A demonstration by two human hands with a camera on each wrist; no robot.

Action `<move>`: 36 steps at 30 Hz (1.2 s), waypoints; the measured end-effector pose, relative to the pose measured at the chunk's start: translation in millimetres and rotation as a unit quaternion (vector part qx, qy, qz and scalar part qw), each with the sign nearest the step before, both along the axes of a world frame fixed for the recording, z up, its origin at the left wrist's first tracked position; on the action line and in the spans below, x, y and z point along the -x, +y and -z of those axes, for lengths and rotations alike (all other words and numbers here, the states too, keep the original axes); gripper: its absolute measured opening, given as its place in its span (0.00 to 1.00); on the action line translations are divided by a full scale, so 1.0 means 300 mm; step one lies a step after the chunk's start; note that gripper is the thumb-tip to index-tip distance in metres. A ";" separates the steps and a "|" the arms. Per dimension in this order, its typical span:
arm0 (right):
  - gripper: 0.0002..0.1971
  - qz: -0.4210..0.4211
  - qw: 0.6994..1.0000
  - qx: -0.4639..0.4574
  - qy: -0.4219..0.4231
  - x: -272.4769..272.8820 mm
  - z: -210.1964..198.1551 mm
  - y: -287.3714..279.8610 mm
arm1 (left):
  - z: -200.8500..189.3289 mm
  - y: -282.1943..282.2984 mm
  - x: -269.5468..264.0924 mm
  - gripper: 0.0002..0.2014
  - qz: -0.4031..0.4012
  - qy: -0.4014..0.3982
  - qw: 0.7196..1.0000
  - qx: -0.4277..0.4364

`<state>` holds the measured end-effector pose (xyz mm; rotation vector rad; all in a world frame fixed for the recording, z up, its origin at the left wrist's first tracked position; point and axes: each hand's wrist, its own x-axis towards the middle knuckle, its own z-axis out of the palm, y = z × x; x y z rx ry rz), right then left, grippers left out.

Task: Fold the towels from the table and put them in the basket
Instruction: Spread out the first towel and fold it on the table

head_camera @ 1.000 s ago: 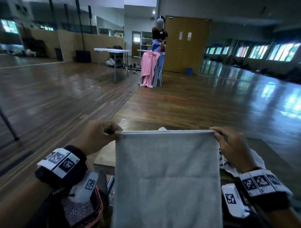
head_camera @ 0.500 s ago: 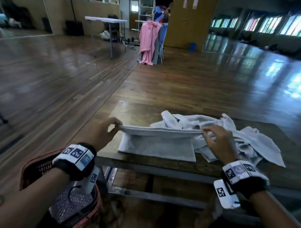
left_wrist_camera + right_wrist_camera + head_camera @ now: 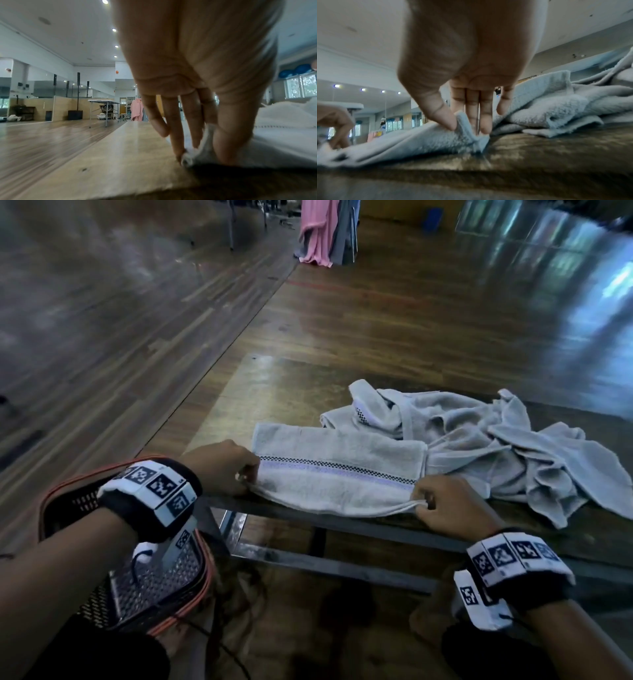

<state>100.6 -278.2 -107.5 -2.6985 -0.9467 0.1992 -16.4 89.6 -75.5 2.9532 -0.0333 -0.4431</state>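
Note:
A grey towel (image 3: 337, 474) with a checked stripe lies folded along the near edge of the wooden table (image 3: 274, 385). My left hand (image 3: 236, 470) pinches its near left corner (image 3: 197, 154) between thumb and fingers. My right hand (image 3: 435, 505) pinches the near right corner (image 3: 465, 128) the same way. A heap of several crumpled grey towels (image 3: 479, 446) lies to the right behind it, also seen as the heap (image 3: 565, 105) in the right wrist view. A black mesh basket (image 3: 161, 583) with an orange rim stands on the floor below my left wrist.
The table's metal frame (image 3: 325, 563) runs below its near edge. Bare table top lies left of and behind the folded towel. Far off stand a chair draped with a pink cloth (image 3: 318, 231) and a white folding table (image 3: 104, 101). Wooden floor lies all around.
One second ago I held the towel up, hanging from both top corners. I have lowered it onto the table, doubled over, with both held corners brought down to the near edge.

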 end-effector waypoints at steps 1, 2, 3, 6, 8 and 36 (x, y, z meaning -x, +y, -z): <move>0.02 0.009 1.000 -0.002 0.020 -0.007 -0.006 0.001 | -0.012 0.000 -0.005 0.06 0.004 0.020 1.000 0.011; 0.03 0.018 0.999 -0.005 0.039 -0.013 -0.012 0.003 | -0.025 0.001 -0.010 0.06 0.008 0.038 0.999 0.018; 0.05 0.030 0.998 -0.007 0.060 -0.018 -0.017 0.004 | -0.037 0.001 -0.013 0.07 0.010 0.051 0.998 0.020; 0.07 0.069 0.994 -0.042 0.074 -0.038 -0.042 0.025 | -0.070 0.012 -0.025 0.06 -0.017 0.006 0.999 0.039; 0.03 0.084 0.984 -0.139 -0.074 -0.058 -0.082 0.031 | -0.097 0.025 -0.029 0.05 -0.058 -0.165 0.980 0.100; 0.09 0.000 0.997 0.024 -0.078 0.089 0.045 -0.042 | 0.110 0.028 0.087 0.06 0.015 -0.148 0.988 0.047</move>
